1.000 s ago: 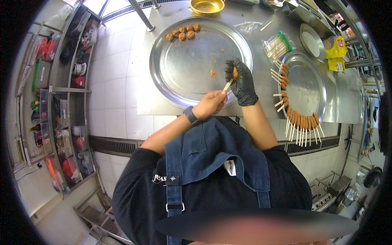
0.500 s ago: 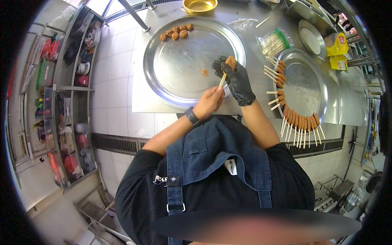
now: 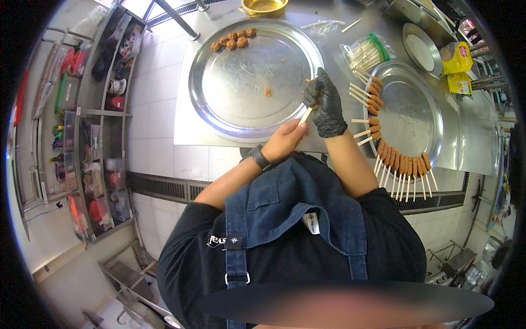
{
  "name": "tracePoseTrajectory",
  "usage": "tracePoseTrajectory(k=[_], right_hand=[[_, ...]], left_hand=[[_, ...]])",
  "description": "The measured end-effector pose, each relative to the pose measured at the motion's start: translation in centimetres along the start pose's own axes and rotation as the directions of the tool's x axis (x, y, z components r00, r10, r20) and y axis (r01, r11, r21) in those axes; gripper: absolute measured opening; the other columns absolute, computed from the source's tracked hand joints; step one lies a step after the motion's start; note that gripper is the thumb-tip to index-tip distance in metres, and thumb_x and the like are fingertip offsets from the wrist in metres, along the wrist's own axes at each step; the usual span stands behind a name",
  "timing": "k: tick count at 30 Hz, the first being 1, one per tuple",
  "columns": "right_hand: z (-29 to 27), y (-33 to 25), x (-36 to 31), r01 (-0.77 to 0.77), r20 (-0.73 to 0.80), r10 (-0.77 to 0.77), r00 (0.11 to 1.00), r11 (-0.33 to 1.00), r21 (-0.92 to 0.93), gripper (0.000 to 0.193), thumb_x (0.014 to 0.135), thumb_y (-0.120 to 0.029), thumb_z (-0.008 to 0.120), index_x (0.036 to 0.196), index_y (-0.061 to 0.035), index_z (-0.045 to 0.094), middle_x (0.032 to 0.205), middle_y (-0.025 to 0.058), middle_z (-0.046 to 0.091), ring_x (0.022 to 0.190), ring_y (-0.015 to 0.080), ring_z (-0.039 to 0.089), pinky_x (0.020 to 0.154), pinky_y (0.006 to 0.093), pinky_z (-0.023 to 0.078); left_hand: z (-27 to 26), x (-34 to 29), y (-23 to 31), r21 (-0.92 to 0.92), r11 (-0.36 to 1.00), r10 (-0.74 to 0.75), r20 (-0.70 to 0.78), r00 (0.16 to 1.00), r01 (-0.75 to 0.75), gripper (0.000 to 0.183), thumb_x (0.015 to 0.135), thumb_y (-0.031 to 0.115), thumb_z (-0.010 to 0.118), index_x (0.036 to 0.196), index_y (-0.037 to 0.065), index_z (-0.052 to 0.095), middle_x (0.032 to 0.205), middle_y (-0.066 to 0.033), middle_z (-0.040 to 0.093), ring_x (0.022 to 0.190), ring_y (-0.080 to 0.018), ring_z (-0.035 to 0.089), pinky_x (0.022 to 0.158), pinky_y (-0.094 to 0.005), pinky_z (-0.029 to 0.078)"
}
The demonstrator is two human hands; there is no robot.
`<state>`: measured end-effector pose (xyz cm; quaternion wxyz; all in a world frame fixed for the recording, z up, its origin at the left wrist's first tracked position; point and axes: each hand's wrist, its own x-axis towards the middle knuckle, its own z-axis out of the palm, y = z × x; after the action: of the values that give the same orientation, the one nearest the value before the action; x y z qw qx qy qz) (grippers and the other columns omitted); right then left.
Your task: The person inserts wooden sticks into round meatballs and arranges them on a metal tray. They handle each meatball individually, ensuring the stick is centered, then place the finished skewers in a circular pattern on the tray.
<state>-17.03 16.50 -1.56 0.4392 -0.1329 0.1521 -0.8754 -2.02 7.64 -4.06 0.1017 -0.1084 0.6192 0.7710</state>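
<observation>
My bare left hand (image 3: 285,140) pinches the lower end of a flat wooden stick (image 3: 306,115) over the near rim of a large round metal tray (image 3: 235,104). Around the stick's upper part closes my right hand (image 3: 329,107), in a black glove. The meat on that stick is almost wholly hidden by the gloved fingers. Several brown meatballs (image 3: 241,42) sit at the tray's far left, and a meat scrap (image 3: 267,92) lies near its middle. To the right, shaped meat skewers (image 3: 404,164) line the rim of a second metal tray (image 3: 413,123), sticks pointing outward.
A bag of wooden sticks (image 3: 366,53) lies between the trays at the back. Beyond are a loose stick (image 3: 352,25), crumpled clear plastic (image 3: 326,27) and a gold bowl (image 3: 264,6). A metal dish (image 3: 422,50) and yellow packets (image 3: 456,60) stand far right.
The gloved right hand has turned and closed over the meat, which showed on top before. Both hands have shifted slightly right. The view has moved a little.
</observation>
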Motion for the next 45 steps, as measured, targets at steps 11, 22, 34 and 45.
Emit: tracePoseTrajectory(k=[11,22,34,45], right_hand=[[0.5,2.6,0.4,0.106,-0.244,-0.195,0.950,0.937,-0.334,0.027,0.093,-0.036,0.056,0.093,-0.0086,0.060,0.073,0.0020,0.057,0.062,0.0156,0.055,0.060,0.0307,0.045],[4.9,9.5,6.0,0.189,-0.515,-0.282,0.810,0.955,-0.227,0.029,0.093,-0.029,0.058,0.107,-0.0034,0.060,0.071,-0.0013,0.053,0.059,0.0111,0.051,0.056,0.0263,0.045],[6.3,14.1,9.2,0.124,-0.425,-0.315,0.849,0.900,-0.418,0.053,0.097,-0.048,0.040,0.102,-0.0005,0.064,0.092,0.0115,0.069,0.084,0.0220,0.066,0.079,0.0359,0.052],[7.6,11.6,6.0,0.036,-0.229,-0.177,0.957,0.858,-0.512,0.057,0.100,-0.043,0.033,0.118,0.0063,0.056,0.094,0.0149,0.069,0.084,0.0228,0.067,0.087,0.0358,0.050]], left_hand=[[-3.2,-1.5,2.2,-0.352,0.909,-0.117,0.300,0.947,0.224,0.028,0.103,0.032,0.034,0.095,0.009,0.049,0.062,0.0074,0.027,0.048,-0.0032,0.023,0.041,-0.0206,0.019],[-11.9,-4.7,4.4,-0.392,0.876,-0.127,0.374,0.919,0.281,0.029,0.103,0.033,0.034,0.094,0.011,0.049,0.063,0.0078,0.027,0.048,-0.0032,0.022,0.041,-0.0202,0.019],[-21.2,-6.7,5.2,-0.332,0.860,-0.198,0.481,0.854,0.387,0.031,0.102,0.035,0.037,0.092,0.009,0.051,0.062,0.0081,0.027,0.048,-0.0032,0.021,0.041,-0.0201,0.018],[-22.7,-5.5,5.4,-0.278,0.807,-0.176,0.728,0.662,0.520,0.039,0.102,0.035,0.036,0.088,0.005,0.055,0.057,0.0090,0.023,0.046,-0.0032,0.021,0.038,-0.0194,0.019]])
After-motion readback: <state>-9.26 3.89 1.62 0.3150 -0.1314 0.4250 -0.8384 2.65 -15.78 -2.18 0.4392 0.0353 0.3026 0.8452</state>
